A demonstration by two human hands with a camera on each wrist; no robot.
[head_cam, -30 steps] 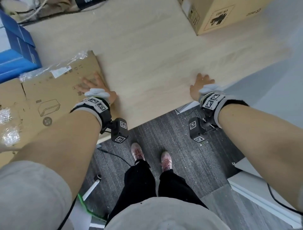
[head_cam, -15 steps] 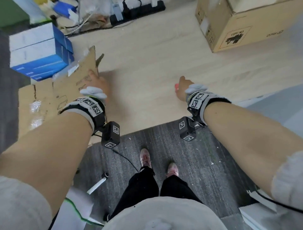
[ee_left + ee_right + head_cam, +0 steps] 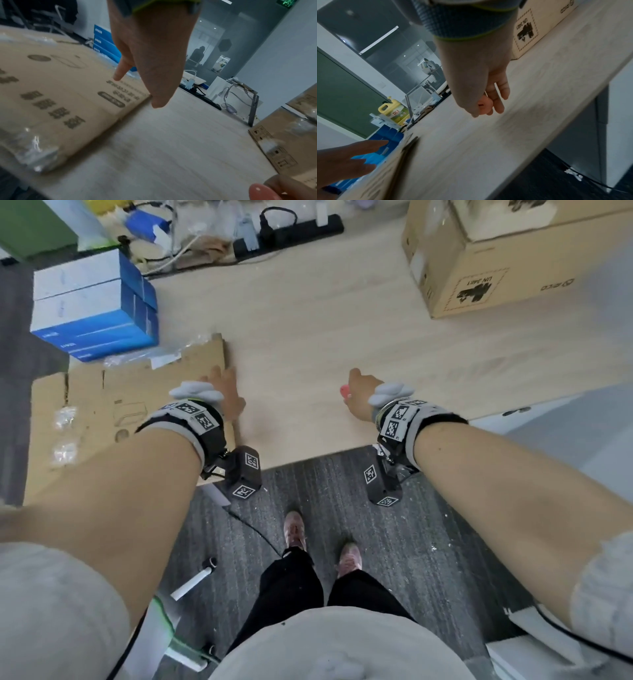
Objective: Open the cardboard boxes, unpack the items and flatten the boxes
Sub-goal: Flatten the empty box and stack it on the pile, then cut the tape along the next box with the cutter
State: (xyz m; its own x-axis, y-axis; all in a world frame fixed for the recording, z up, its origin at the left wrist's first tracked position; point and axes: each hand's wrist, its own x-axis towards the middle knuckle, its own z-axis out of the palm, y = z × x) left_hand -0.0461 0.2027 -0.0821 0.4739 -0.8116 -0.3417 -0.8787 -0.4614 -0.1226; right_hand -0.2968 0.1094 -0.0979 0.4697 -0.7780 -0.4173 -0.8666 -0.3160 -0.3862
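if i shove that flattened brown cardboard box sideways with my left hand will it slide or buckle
The flattened brown cardboard box lies flat on the smooth pale wooden table, so it probably slides easily. The left hand is at its edge; thin board might bend if lifted there.

From my view the flat box (image 3: 130,419) lay on the table (image 3: 308,337) at nine o'clock, a stack (image 3: 92,306) behind it, a carton (image 3: 496,268) at one o'clock.

Looks like an office, honestly; glass partition walls (image 3: 211,44) with more desks behind them; grey carpet floor (image 3: 404,549); a light wood table (image 3: 308,313) with a black power strip (image 3: 291,229), tangled cables, stacked blue retail boxes (image 3: 92,309) and a shipping carton (image 3: 507,265).
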